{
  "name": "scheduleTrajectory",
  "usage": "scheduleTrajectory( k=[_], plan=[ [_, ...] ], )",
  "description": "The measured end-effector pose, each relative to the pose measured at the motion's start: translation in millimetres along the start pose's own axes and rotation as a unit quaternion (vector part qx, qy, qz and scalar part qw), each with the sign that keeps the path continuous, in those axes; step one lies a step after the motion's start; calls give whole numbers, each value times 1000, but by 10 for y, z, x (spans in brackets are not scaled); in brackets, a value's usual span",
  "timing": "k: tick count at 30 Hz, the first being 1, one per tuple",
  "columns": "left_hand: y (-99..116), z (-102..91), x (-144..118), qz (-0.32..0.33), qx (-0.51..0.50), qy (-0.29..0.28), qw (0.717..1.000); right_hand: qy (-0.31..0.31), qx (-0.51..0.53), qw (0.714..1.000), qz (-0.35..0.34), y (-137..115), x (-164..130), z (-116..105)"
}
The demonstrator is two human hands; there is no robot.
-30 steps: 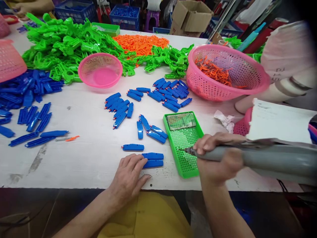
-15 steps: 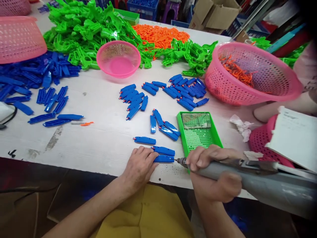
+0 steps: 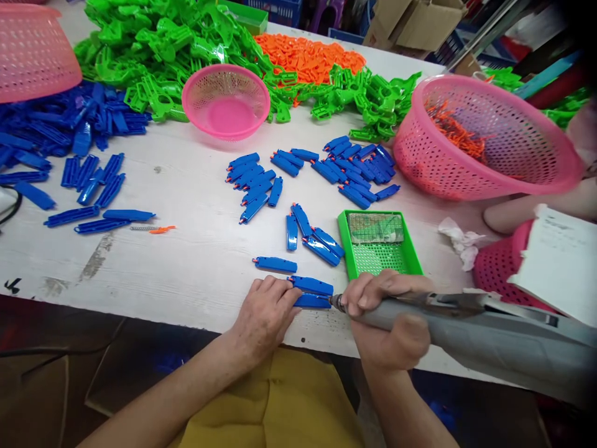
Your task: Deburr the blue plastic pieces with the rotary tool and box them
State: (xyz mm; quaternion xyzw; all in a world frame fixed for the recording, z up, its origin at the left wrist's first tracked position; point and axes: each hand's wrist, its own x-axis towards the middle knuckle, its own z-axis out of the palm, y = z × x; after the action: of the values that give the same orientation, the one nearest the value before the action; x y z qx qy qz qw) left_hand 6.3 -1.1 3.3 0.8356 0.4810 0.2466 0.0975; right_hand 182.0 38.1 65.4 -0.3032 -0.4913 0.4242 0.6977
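Note:
My left hand (image 3: pixel 265 316) presses down on the left end of a blue plastic piece (image 3: pixel 311 301) lying near the table's front edge. Its fingers are together, and they also touch the end of a second blue plastic piece (image 3: pixel 313 285) just behind. Wrapped around a grey power screwdriver (image 3: pixel 476 342), my right hand (image 3: pixel 380 345) holds the tool almost level, tip to the left. The tip meets the right end of the nearer blue piece; any screw there is too small to make out. One more blue piece (image 3: pixel 275 264) lies just beyond my left hand.
A green tray (image 3: pixel 346 249) holding a taped block stands beyond my right hand. Pink baskets (image 3: pixel 489 183), a pink bowl (image 3: pixel 226 134), and heaps of green parts (image 3: pixel 172 43), orange parts (image 3: pixel 310 59) and blue parts (image 3: pixel 51 124) surround the work area. Another person's arm (image 3: pixel 527 211) is at right.
The screwdriver's tip has moved slightly left against the end of the blue piece, and my right hand has moved with it. My left hand stays on the piece. The view has shifted a little.

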Motion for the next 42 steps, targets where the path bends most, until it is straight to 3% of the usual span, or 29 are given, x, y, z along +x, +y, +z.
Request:
scheduleTrajectory(
  k=[7, 13, 15, 20, 26, 42],
  plan=[
    [8, 12, 1, -2, -3, -15, 1000, -44, 11, 999, 5, 23, -13, 17],
    [5, 1, -7, 0, -10, 4, 1000, -42, 18, 999, 14, 9, -34, 17],
    [-4, -3, -8, 2, -12, 8, 1000, -21, 17, 1000, 4, -51, 15, -86],
    [-22, -19, 5, 4, -16, 13, 1000, 97, -55, 988, -108, -130, 259, -459],
    [-44, -26, 19, -6, -17, 3, 1000, 190, -99, 973, -85, 40, 437, -566],
    [-59, -39, 9, -17, -58, 11, 998, 150, -103, 978, -101, 144, 431, -494]
  ],
)
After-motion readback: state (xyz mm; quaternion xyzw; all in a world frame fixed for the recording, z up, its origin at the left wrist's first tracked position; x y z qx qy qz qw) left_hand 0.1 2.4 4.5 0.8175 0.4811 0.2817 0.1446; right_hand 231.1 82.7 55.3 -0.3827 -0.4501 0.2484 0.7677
